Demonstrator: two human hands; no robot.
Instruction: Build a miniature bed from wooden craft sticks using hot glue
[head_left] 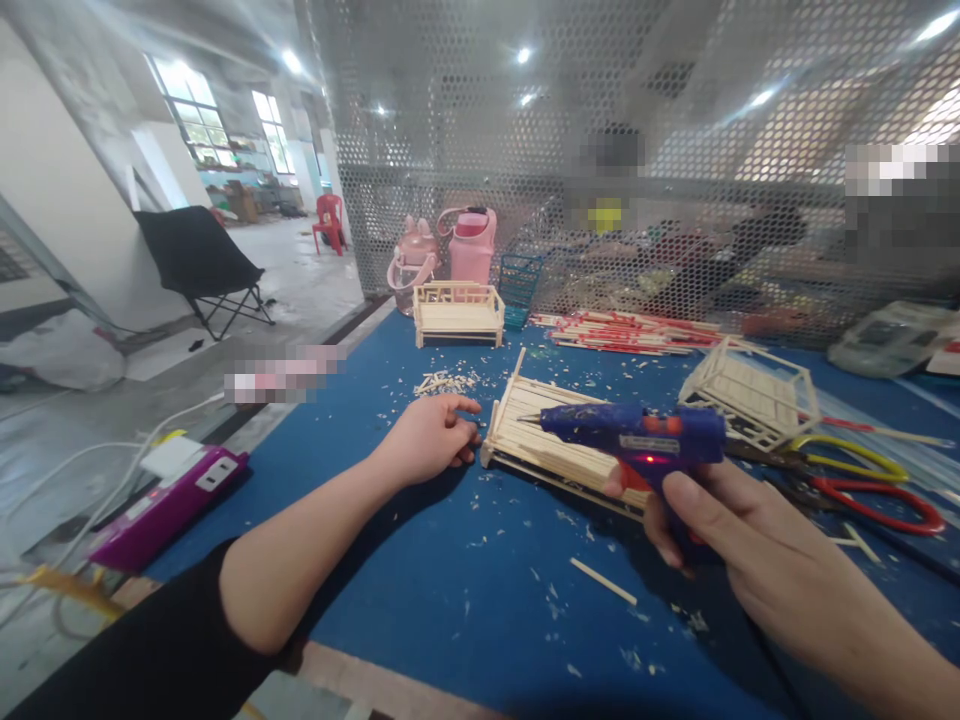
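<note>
My right hand (709, 520) is wrapped around the handle of a blue hot glue gun (630, 430), with a finger at its orange trigger and a small red light glowing. The nozzle points left, above a model bed (555, 435) built from thin wooden sticks. At the bed's left end a single stick rises as a post. My left hand (439, 435) rests by that end, fingers loosely bent and apart, holding nothing I can see. Part of the bed is hidden behind the glue gun and my right hand. A loose stick (604, 581) lies nearer to me on the blue tabletop (420, 620).
A stick-built bench (459, 318) stands at the back before pink bottles (472, 250). To its right lie bundled sticks (630, 332), another stick model (757, 390) and red-and-yellow-handled cutting tools (874, 490). Stick offcuts (448, 383) are heaped centrally. A purple power strip (172, 505) sits left.
</note>
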